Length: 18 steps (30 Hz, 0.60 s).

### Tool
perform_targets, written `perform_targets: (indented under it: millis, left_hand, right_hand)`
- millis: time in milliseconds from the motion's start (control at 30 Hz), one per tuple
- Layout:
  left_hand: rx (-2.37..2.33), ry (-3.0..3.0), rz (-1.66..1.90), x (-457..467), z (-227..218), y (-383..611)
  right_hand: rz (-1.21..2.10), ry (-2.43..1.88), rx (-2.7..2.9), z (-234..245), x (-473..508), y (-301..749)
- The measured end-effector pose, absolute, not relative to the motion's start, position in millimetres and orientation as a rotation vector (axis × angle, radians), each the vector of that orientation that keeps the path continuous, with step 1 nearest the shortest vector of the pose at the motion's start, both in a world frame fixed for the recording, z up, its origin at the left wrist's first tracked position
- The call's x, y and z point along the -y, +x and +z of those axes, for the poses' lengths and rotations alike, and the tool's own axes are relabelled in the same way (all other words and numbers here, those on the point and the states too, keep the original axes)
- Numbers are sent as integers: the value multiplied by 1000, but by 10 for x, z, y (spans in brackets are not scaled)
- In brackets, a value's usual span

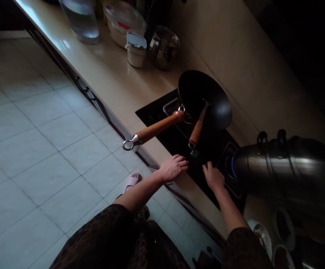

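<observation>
My left hand [175, 168] lies on the front edge of the black gas stove [162, 108], fingers stretched out and holding nothing. My right hand [213, 177] is at the stove's front panel, its thumb and fingers pinched on a small dark control knob that they mostly cover. Another knob [193, 153] shows between the hands and the wok. On the far burner sits a black wok [218, 93] with a wooden handle [159, 127] reaching over the counter edge. A spatula with a wooden grip [196, 132] leans inside it.
A tall steel stacked steamer pot [285, 164] stands on the other burner, with a blue flame [233, 168] at its base. Along the counter [117, 82] are a steel mug [165, 46], a small lidded jar [136, 50], a lidded tub [124, 22] and a clear water container [80, 18]. Bowls [282, 228] sit lower right.
</observation>
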<state>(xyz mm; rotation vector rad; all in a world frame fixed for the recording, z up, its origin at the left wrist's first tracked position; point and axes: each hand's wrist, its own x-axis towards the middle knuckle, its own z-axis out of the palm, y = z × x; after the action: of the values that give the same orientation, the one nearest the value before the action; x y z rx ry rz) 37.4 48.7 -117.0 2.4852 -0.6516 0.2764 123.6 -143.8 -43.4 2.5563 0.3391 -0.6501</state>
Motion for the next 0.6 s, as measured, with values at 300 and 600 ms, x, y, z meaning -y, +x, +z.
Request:
perform_targets:
  millis: [300, 600]
  left_hand:
    - [643, 2483, 270, -483, -1180, 380]
    - [645, 2503, 285, -473, -1200, 380]
  right_hand:
    - [-610, 2557, -291, -488, 1447, 1256]
    - [-586, 2554, -308, -513, 1462, 1252]
